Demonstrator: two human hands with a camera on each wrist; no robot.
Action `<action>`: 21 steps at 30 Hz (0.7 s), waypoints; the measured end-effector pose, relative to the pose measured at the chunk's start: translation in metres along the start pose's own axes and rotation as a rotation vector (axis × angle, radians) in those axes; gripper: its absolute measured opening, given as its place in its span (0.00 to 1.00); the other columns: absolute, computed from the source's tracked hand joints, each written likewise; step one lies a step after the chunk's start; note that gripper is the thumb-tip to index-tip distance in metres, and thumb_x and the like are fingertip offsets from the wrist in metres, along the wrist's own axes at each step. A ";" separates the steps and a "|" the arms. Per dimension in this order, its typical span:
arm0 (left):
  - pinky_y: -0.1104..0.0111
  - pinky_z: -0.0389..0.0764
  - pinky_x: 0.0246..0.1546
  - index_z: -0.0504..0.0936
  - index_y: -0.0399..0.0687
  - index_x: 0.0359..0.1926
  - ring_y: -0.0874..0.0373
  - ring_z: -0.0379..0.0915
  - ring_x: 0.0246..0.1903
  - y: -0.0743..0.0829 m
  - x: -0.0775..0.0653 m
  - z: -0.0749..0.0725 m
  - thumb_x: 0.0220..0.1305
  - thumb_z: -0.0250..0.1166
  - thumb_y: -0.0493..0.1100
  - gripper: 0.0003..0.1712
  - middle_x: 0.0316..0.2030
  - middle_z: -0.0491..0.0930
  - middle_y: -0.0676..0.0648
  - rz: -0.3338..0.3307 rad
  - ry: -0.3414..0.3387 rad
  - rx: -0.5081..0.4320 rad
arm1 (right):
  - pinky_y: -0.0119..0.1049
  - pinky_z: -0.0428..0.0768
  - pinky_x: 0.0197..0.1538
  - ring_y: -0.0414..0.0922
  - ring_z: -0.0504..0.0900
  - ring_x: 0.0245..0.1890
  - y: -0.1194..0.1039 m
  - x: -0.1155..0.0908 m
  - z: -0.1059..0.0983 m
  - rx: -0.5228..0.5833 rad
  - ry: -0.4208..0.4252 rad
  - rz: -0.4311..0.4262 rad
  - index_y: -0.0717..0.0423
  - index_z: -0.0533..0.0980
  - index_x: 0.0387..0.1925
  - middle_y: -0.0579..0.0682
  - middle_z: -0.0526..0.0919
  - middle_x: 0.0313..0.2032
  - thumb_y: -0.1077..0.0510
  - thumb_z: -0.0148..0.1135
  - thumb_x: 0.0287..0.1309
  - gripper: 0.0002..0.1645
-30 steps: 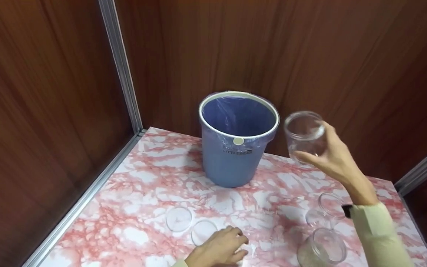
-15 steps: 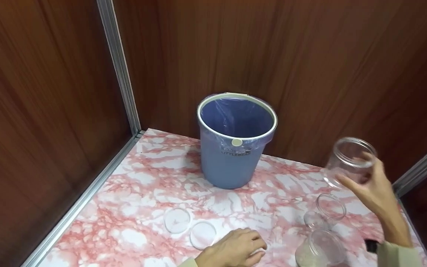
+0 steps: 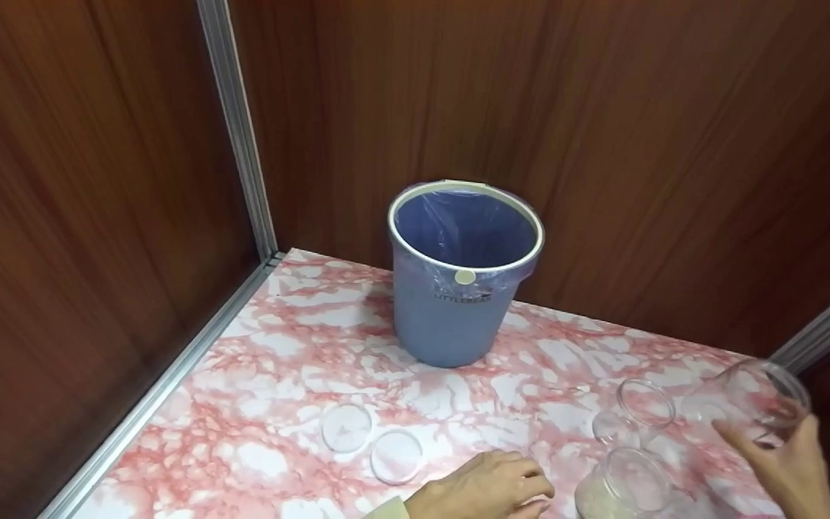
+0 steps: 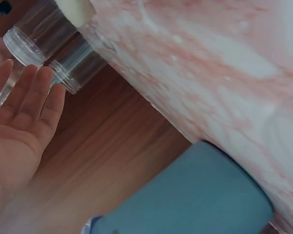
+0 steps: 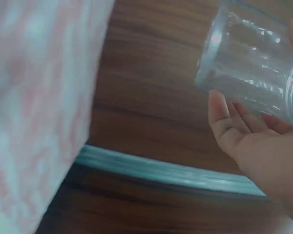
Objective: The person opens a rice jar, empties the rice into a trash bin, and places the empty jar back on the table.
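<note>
My right hand [image 3: 793, 461] holds a clear plastic jar [image 3: 753, 396] at the right side of the table, thumb and fingers curled round its wall. In the right wrist view, the jar [image 5: 251, 61] looks see-through, with nothing visible inside. My left hand [image 3: 491, 486] is low over the front of the table, fingers relaxed; the left wrist view shows its palm bare. Left of it lie two clear round discs like lids [image 3: 346, 427]. Between the hands stand a clear jar [image 3: 613, 429] and, nearer, another jar with pale contents [image 3: 595, 497].
A blue waste bin [image 3: 447, 324] with a plastic liner stands upright at the back middle of the red-and-white marbled table [image 3: 271, 404]. Brown wood-grain panels [image 3: 638, 158] with metal edge strips [image 3: 238, 130] close in the back and sides.
My right hand has carried the jar from beside the bin rightward and down toward the table. The left hand has shifted slightly right, away from the lid-like discs.
</note>
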State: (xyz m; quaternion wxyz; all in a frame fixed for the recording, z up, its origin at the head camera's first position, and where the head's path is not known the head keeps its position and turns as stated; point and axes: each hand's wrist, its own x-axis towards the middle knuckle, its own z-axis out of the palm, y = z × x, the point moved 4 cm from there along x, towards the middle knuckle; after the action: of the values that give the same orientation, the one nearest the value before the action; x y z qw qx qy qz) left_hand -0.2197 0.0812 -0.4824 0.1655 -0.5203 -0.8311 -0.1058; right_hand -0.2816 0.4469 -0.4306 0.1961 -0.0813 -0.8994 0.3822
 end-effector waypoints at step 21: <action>0.76 0.66 0.54 0.72 0.62 0.56 0.66 0.66 0.52 0.027 0.073 -0.014 0.68 0.45 0.58 0.20 0.52 0.71 0.57 0.015 0.007 0.119 | 0.21 0.70 0.29 0.45 0.76 0.43 0.066 -0.024 0.045 -0.087 -0.267 0.175 0.72 0.46 0.64 0.72 0.64 0.54 0.44 0.69 0.46 0.59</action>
State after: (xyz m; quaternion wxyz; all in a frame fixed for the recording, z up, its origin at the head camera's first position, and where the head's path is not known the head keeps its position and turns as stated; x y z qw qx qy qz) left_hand -0.2230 0.1484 -0.4408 0.1998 -0.5155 -0.8313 -0.0566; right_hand -0.2787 0.4564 -0.5131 0.0372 -0.1163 -0.9225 0.3661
